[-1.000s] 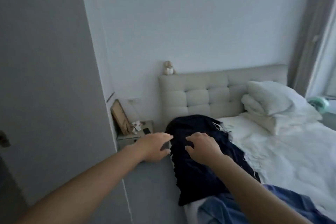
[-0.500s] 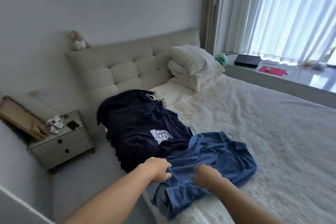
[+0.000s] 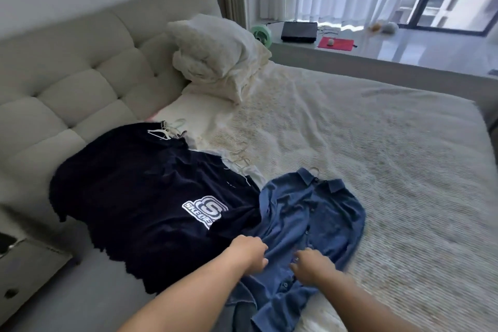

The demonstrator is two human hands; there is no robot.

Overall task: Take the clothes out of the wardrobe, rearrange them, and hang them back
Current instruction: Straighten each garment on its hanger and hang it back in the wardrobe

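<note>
Blue shirt (image 3: 310, 224) under 2 hands

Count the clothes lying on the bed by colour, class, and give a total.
Navy: 1, the logo top
Blue: 1, the shirt
White: 1, a garment mostly hidden under the top
Total: 3 that can be told apart; more may lie beneath.

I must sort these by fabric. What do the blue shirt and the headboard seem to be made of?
Blue shirt: soft matte woven cloth, perhaps cotton or denim; it creases loosely and has buttons. Headboard: padded beige fabric, judging by its tufted squares.
</note>
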